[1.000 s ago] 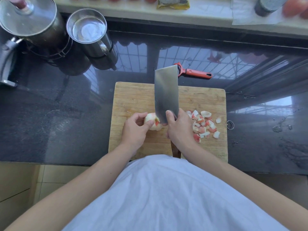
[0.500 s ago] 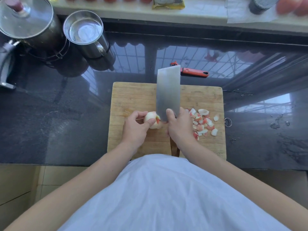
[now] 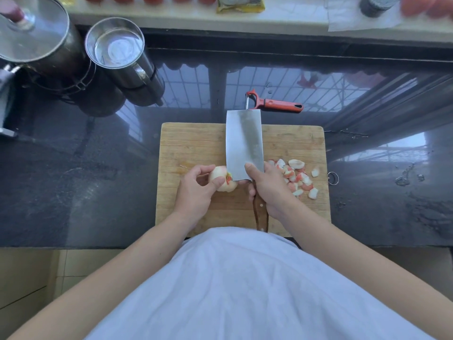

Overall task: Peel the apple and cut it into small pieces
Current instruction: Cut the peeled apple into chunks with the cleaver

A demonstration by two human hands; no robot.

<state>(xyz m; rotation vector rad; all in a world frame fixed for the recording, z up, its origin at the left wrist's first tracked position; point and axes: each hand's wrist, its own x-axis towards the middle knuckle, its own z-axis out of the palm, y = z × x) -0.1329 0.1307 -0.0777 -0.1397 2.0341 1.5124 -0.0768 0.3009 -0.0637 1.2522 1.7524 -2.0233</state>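
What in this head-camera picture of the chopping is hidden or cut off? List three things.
1. Cleaver edge at the apple: the blade's flat side hides it.
2. Handle: right hand covers its upper part.
3. Items on the sill: cut off by the top edge, blurred.

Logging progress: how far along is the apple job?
Done: a pile of cut pieces lies right of the cleaver on the cutting board. In hand: left hand holds the remaining apple chunk; right hand grips the cleaver beside it. Left: chopping that chunk.
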